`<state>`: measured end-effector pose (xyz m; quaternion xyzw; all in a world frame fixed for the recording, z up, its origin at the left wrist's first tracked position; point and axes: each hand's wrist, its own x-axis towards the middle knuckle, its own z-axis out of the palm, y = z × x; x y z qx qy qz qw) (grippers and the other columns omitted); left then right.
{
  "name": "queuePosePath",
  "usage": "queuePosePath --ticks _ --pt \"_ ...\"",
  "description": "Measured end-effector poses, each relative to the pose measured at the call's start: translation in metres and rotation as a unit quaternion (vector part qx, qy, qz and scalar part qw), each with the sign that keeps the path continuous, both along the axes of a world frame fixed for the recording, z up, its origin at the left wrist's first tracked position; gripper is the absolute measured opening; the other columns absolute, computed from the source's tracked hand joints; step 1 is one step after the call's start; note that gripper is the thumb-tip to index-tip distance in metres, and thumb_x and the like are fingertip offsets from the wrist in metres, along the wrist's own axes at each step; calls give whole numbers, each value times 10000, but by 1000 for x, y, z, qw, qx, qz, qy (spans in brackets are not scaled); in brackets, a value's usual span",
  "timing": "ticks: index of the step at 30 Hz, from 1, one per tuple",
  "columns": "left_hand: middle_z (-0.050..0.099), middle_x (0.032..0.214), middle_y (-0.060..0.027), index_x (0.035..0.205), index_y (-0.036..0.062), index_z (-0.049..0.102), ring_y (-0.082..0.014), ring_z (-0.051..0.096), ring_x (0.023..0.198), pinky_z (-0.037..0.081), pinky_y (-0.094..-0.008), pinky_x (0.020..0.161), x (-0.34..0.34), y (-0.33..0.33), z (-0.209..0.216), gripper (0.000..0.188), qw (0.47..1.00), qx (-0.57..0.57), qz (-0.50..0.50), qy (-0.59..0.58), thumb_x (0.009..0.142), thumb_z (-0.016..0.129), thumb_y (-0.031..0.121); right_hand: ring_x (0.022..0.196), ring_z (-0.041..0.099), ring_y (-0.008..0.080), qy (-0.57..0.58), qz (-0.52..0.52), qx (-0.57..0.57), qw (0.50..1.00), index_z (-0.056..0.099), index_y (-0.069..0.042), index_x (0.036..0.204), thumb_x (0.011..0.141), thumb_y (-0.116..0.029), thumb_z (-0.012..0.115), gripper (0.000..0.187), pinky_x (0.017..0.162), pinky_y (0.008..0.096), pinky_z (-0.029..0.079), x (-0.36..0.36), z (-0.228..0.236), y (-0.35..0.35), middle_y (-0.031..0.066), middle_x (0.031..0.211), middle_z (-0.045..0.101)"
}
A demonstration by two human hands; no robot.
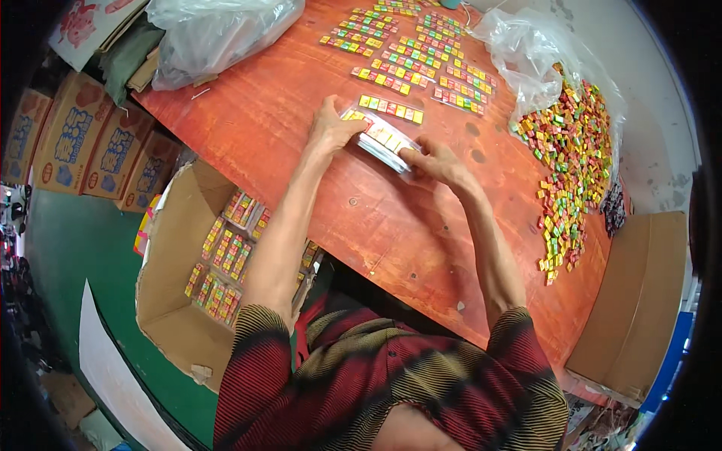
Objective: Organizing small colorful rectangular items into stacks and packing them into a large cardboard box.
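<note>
Over the middle of the red table I hold a stack of clear plastic trays (pixel 385 155) between both hands. Small colourful wrapped pieces show on its top. My left hand (pixel 331 129) grips the stack's left end, thumb on top, the other fingers partly hidden. At the right end, my right hand (pixel 438 161) closes on it with thumb and fingers. Just beyond the stack lies a flat tray of yellow and red pieces (pixel 391 109). More filled trays (pixel 406 64) are laid out in rows farther back.
A loose heap of small red, yellow and green pieces (pixel 575 143) spills from a clear bag (pixel 519 45) at the right. Below the table's left edge stands an open carton (pixel 169 263) with filled trays inside. Printed boxes (pixel 71 139) line the far left. Another plastic bag (pixel 218 37) lies back left.
</note>
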<state>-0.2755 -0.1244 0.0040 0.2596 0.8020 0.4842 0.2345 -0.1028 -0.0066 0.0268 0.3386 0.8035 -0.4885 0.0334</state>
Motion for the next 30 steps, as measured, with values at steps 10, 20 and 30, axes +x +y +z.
queuePosePath --ticks 10,20,30 --pt "273 1212 -295 1283 3 151 -402 335 1112 331 -425 900 46 10 9 800 977 -54 184 98 664 622 192 932 477 152 -17 131 -52 990 335 -58 1254 800 -348 537 576 777 284 406 -45 17 -14 68 1128 485" --pt "318 1155 -260 1236 -54 187 -366 349 1098 357 -413 875 80 7 9 764 963 35 227 -140 652 620 177 983 484 193 24 97 -36 994 357 -2 1206 805 -298 474 512 843 313 374 -27 3 -35 138 1087 509" --pt "540 817 -75 975 10 455 -151 553 720 478 -283 593 69 -60 14 235 894 227 93 -376 773 535 99 942 484 177 107 17 -88 990 258 -61 1277 778 -225 555 603 801 290 401 -27 10 -104 113 1062 491"
